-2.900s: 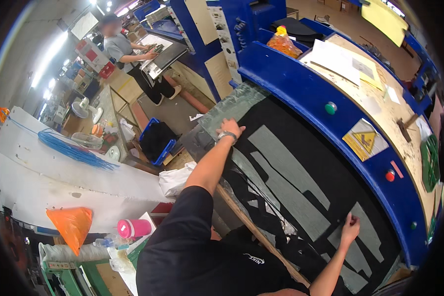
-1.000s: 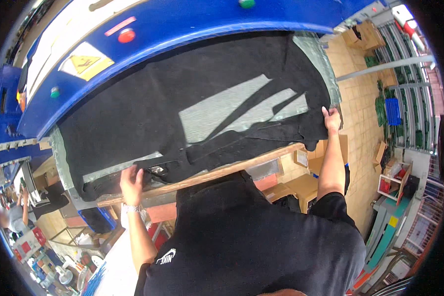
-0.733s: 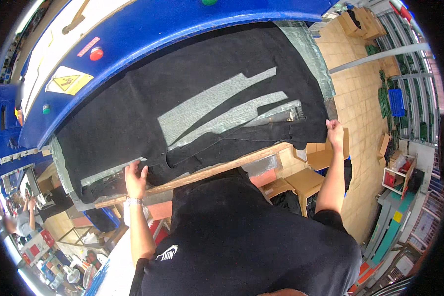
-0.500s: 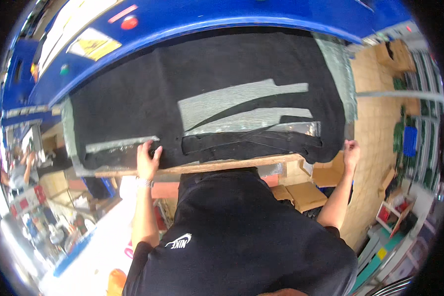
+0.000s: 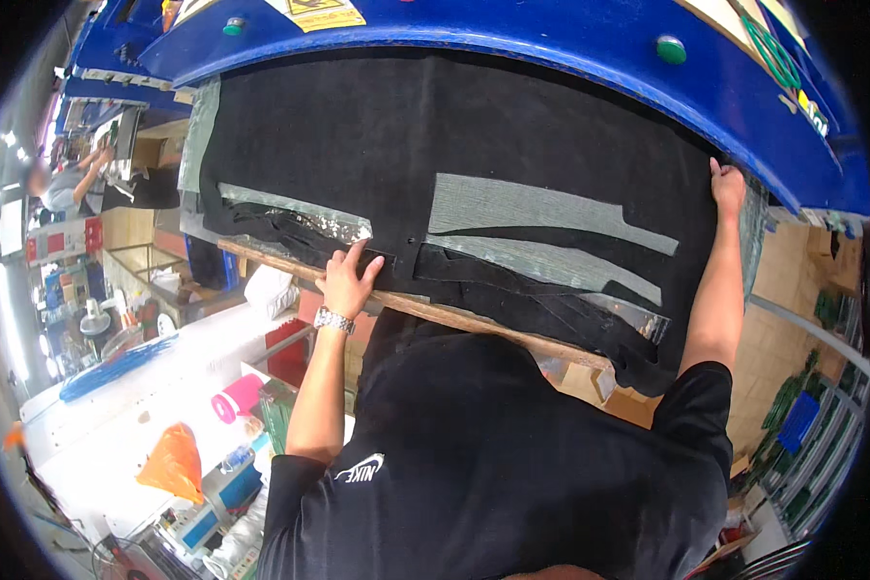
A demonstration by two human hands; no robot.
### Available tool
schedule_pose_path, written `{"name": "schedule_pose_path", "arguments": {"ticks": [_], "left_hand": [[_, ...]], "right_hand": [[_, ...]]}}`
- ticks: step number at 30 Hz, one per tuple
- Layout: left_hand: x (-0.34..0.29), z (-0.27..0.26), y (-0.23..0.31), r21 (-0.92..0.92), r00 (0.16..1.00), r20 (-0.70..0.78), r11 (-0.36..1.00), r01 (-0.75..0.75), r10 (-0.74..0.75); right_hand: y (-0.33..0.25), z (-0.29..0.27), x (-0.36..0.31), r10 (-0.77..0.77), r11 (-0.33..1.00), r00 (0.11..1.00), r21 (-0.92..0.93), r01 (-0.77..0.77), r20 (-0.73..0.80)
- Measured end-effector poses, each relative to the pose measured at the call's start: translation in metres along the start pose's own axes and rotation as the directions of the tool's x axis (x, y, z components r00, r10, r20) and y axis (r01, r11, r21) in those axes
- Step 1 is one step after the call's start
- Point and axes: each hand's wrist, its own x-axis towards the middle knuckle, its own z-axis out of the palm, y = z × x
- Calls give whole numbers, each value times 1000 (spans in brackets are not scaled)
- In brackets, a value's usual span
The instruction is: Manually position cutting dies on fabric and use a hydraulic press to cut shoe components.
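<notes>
A large black sheet of fabric-like material (image 5: 338, 135) lies over a grey-green board (image 5: 541, 205), which shows through long cut-outs in the sheet. My left hand (image 5: 348, 277) rests at the sheet's near edge, beside the left cut-out, with its fingers apart. At the far right edge, my right hand (image 5: 728, 188) is closed with thumb and finger on the sheet's border. Narrow black strips (image 5: 527, 285) lie loosely across the near right part. A wooden rail (image 5: 474, 327) runs along the front, close to my body.
A blue machine beam (image 5: 512, 58) with a green button (image 5: 670, 49) spans the far side of the sheet. To the left stands a white table (image 5: 116, 416) with an orange bag (image 5: 174, 462) and a pink cup (image 5: 237, 397). Another person (image 5: 68, 184) works at the far left.
My right hand has gone from the near right corner up to the far right edge. My left hand stays by the front edge. The whole view has turned.
</notes>
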Motion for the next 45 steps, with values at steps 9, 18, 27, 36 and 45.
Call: {"name": "schedule_pose_path", "arguments": {"ticks": [9, 18, 27, 36, 45], "left_hand": [[-9, 9, 11, 81, 987, -141, 993, 85, -73], [-5, 8, 17, -7, 979, -190, 997, 80, -80], [-16, 11, 6, 30, 972, -226, 997, 67, -58], [-22, 2, -35, -1, 975, -158, 987, 159, -157], [-6, -5, -57, 26, 991, -108, 996, 82, -79]], "right_hand": [[-8, -6, 0, 330, 944, 936, 58, -325, -125], [64, 6, 1, 139, 990, 958, 29, -137, -252], [132, -25, -64, 200, 980, 976, 2, -201, -81], [101, -52, -272, 393, 911, 912, -183, -369, 120], [228, -42, -279, 117, 989, 991, 85, -122, 61]]}}
